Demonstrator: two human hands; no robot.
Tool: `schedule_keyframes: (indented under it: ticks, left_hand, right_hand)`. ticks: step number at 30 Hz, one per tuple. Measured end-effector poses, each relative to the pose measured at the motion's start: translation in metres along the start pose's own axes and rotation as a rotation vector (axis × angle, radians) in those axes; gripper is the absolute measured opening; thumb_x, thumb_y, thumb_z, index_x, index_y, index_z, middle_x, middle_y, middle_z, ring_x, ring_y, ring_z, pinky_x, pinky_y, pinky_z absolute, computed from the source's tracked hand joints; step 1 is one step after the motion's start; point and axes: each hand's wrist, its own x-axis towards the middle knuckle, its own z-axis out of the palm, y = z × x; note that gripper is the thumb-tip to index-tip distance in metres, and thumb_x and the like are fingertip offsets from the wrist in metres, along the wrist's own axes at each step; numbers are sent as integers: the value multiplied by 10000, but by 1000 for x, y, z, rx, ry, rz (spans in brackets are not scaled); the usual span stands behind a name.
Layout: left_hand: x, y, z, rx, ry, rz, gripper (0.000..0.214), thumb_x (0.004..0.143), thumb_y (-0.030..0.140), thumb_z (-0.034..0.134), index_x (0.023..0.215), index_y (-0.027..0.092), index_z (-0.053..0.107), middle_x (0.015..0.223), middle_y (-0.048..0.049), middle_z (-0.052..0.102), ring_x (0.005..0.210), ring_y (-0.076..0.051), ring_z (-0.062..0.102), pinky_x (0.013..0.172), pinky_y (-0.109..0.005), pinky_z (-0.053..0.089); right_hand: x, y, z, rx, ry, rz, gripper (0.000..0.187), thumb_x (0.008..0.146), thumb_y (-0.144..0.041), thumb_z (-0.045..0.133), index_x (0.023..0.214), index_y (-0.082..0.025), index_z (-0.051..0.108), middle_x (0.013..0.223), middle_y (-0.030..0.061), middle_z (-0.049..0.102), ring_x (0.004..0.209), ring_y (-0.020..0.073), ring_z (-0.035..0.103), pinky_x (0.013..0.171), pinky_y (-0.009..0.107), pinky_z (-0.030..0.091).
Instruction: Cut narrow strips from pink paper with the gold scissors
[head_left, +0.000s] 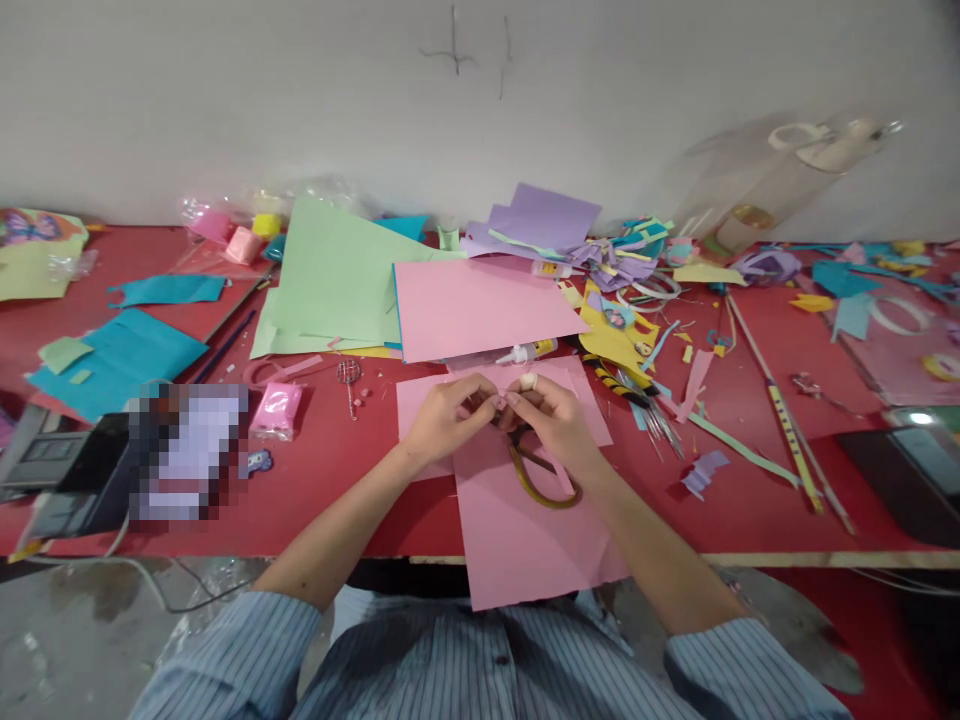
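Observation:
My left hand (452, 418) and my right hand (553, 425) meet fingertip to fingertip over pink paper. Both are closed in a pinch on a pink paper strip (560, 474), whose tail shows below my right hand; the pinched part is mostly hidden by the fingers. A white wrap or band (529, 381) is around one right finger. Beneath my right hand is a pair of scissors (550, 502) with brass-coloured handles, blades hidden. Under the hands, a pink paper sheet (525, 560) overhangs the table's front edge.
Behind the hands lie a glue bottle (534, 350), a pink sheet (480, 308) and a green sheet (330, 270). Paper scraps, pliers (619, 382) and a yellow stick (793, 448) are on the right. A pink clay packet (277, 410) and a phone (191, 450) are left.

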Motion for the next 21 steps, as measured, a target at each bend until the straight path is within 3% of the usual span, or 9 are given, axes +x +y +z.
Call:
schedule_keyframes:
  ticks: [9,21]
  left_hand:
    - [-1,-6,1,138,35,92,61,891,229,569,876,177,599,768,9,636,648,-94,581,609,-200,473]
    - [4,-1,-13,113,-92,83,92,906,255,587,912,169,620,840,-17,671,720,-116,630,670,-222,518]
  right_hand:
    - [2,2,-3,-12,3,1,170,873,-379,669,854,-213,632,683,-4,702,631,149,679,630,271,556]
    - [1,2,-2,-74,-31,2,170,880,-383,656,885,-212,656,756,14,700,705,167,671,687,296,542]
